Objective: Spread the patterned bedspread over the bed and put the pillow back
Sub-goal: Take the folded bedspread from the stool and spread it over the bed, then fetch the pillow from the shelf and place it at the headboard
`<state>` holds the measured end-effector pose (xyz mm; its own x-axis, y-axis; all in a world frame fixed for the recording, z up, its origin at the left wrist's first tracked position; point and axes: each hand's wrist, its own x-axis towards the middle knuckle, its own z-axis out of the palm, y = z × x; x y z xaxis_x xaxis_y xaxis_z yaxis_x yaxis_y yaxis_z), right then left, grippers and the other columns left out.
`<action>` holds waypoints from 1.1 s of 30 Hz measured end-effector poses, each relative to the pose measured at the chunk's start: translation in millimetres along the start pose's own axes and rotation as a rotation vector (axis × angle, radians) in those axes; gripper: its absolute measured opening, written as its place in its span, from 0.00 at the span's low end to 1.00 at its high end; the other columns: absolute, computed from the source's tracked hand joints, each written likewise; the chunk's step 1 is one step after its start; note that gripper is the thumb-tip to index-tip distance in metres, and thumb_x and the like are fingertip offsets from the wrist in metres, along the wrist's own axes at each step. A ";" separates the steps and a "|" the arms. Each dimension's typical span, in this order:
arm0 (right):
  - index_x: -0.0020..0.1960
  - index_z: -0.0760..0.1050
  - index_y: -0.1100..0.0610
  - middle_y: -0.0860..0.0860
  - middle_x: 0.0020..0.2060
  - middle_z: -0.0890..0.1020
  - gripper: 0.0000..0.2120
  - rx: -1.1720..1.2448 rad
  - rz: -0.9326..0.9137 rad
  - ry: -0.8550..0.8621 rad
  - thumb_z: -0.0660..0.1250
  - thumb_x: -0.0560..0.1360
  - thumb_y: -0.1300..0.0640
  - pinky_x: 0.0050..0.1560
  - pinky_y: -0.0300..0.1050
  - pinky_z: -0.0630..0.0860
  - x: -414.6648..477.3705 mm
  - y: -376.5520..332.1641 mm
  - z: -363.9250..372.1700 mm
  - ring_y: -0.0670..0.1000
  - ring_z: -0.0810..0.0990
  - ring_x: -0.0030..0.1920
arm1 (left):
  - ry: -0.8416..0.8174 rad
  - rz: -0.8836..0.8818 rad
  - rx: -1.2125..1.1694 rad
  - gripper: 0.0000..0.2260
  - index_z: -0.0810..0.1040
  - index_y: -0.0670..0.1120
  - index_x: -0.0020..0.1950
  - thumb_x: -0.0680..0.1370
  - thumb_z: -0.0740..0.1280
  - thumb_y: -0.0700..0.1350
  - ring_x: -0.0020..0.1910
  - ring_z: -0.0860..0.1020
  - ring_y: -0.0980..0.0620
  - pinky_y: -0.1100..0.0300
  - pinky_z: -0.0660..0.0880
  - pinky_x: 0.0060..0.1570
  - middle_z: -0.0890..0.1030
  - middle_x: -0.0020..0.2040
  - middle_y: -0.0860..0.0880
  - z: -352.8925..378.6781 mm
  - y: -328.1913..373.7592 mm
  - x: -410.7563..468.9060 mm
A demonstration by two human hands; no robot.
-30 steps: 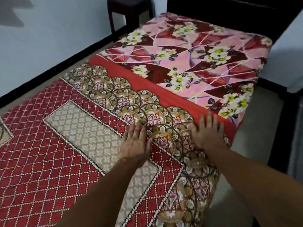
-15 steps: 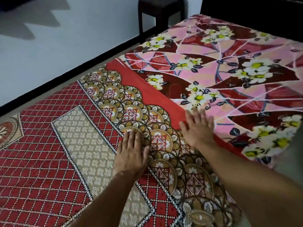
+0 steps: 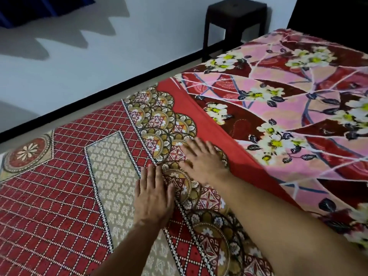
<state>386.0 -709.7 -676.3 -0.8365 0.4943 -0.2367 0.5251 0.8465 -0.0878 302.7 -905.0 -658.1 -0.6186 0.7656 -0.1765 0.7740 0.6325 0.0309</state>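
Smoothing the bedspread [image 3: 59,196] flat, taking the plain red band [image 3: 215,140] along its edge as the marker. Pressing down with the left hand [image 3: 152,198], fingers straight and close together, gripping nothing, where beige panel meets red lattice, a little way off on the band's left. Resting the right hand [image 3: 203,160] palm down, fingers straight and slightly spread, holding nothing, on the gold circles just beside the band on that same side.

Half a second ago, had that right hand lying across the band itself; a second ago, out near the band's near end. Swept inward off the band, then, while keeping the left hand planted much as before. Judging by that, flattening wrinkles rather than dragging the cloth further.

On the band's other side, still showing the pink flowered sheet [image 3: 288,116], uncovered. Past the band's far end, a dark stool [image 3: 235,18]. No pillow in view.

Probably still to do: draw the band on over the flowered sheet, then fetch the pillow.
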 end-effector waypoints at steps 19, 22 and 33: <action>0.81 0.53 0.51 0.51 0.81 0.51 0.31 0.250 0.127 0.185 0.42 0.83 0.37 0.79 0.55 0.44 -87.1 -42.2 -282.1 0.54 0.46 0.81 | 0.097 0.129 0.071 0.31 0.44 0.48 0.81 0.82 0.36 0.62 0.79 0.39 0.47 0.46 0.45 0.78 0.43 0.81 0.46 -281.4 -6.2 7.4; 0.78 0.62 0.51 0.52 0.78 0.63 0.29 0.275 0.139 0.292 0.43 0.83 0.38 0.77 0.56 0.58 -122.8 -78.3 -345.4 0.56 0.62 0.77 | 0.169 0.116 -0.004 0.30 0.49 0.46 0.82 0.83 0.40 0.60 0.80 0.43 0.46 0.47 0.45 0.78 0.48 0.82 0.45 -357.1 -32.5 -31.1; 0.73 0.68 0.56 0.58 0.72 0.71 0.30 0.210 -0.035 0.329 0.47 0.83 0.38 0.70 0.57 0.66 -212.1 -253.2 -498.0 0.60 0.69 0.71 | 0.356 -0.053 -0.029 0.26 0.65 0.44 0.75 0.84 0.45 0.57 0.79 0.54 0.42 0.42 0.53 0.76 0.64 0.77 0.43 -493.8 -166.2 -197.1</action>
<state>352.3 -930.5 -122.0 -0.8424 0.5313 0.0899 0.4872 0.8222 -0.2943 229.2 -1103.0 -142.6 -0.6703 0.7213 0.1747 0.7384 0.6718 0.0593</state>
